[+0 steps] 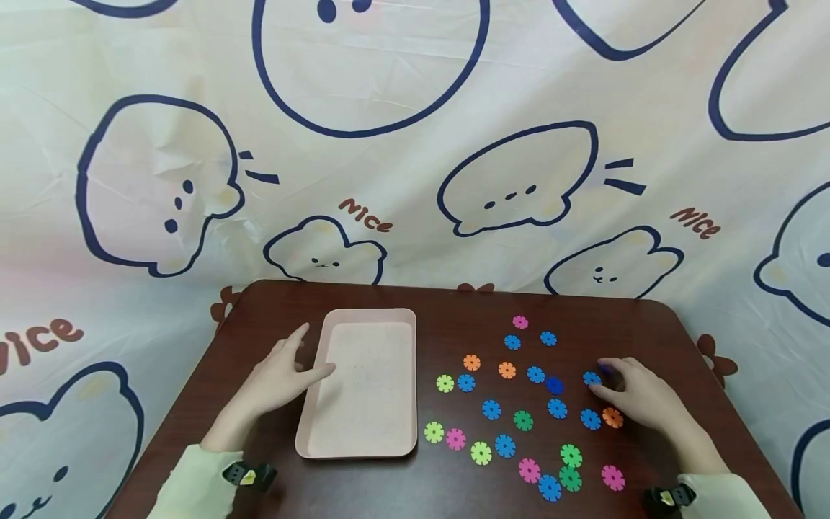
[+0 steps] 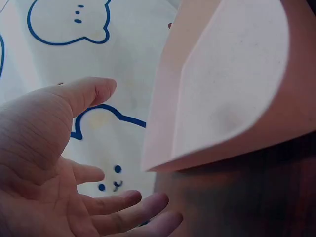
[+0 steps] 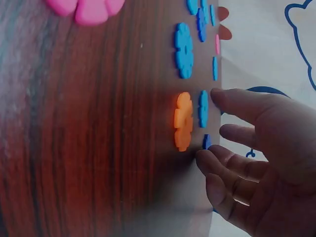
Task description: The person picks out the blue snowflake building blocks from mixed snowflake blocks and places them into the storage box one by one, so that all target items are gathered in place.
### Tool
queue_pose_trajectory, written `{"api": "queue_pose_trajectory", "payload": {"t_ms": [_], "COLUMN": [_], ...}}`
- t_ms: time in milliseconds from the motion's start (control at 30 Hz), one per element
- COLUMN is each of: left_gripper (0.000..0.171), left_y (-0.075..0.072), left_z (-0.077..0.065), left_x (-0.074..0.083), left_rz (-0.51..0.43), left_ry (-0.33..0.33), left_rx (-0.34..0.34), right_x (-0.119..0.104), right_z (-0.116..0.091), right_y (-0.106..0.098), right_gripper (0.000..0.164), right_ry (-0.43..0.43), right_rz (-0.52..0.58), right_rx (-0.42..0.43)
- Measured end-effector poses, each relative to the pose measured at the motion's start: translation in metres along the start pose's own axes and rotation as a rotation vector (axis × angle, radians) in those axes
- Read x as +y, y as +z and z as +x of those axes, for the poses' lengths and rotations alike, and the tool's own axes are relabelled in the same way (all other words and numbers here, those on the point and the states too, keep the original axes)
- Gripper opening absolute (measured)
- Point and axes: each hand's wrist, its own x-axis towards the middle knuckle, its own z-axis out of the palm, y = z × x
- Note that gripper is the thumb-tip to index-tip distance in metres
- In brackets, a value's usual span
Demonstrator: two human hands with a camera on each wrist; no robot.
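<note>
Beside the left edge of a shallow pale pink tray (image 1: 366,382), my left hand (image 1: 275,375) hovers with fingers spread and a thumb reaching over the rim. The left wrist view shows that hand (image 2: 74,168) holding nothing, apart from the tray (image 2: 232,74). At the right, my right hand (image 1: 642,393) is over the table beside a light blue flower-shaped disc (image 1: 591,378). A dark blue disc (image 3: 207,142) lies by its fingertips, partly hidden; whether they touch it cannot be told. Thumb and fingers are apart. An orange disc (image 3: 183,121) lies nearby.
Several flower-shaped discs in blue, green, yellow-green, orange and pink, such as a pink disc (image 1: 612,478) and a green disc (image 1: 523,420), are scattered between tray and right hand. They lie flat on the dark brown table (image 1: 363,486). A printed cloth (image 1: 415,173) hangs behind.
</note>
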Motion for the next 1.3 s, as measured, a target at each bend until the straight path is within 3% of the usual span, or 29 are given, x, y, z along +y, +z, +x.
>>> {"api": "queue_pose_trajectory", "payload": {"t_ms": [333, 633, 1100, 1300], "left_gripper": [0.087, 0.078, 0.084, 0.086], "left_y": [0.015, 0.021, 0.023, 0.023], "left_z": [0.001, -0.002, 0.0, 0.001], "left_x": [-0.021, -0.029, -0.033, -0.033], "left_rz": [-0.256, -0.412, -0.488, -0.492], "left_ry": [-0.107, -0.084, -0.072, -0.073], "left_rx": [-0.096, -0.152, -0.171, -0.161], "right_x": [0.009, 0.01, 0.004, 0.005], "right_z": [0.008, 0.009, 0.014, 0.011], "right_y": [0.006, 0.009, 0.007, 0.007], "right_gripper": [0.049, 0.052, 0.038, 0.023], "right_ry": [-0.015, 0.03, 0.03, 0.015], "right_rz": [-0.001, 0.036, 0.142, 0.187], "right_rx": [-0.011, -0.024, -0.044, -0.001]}}
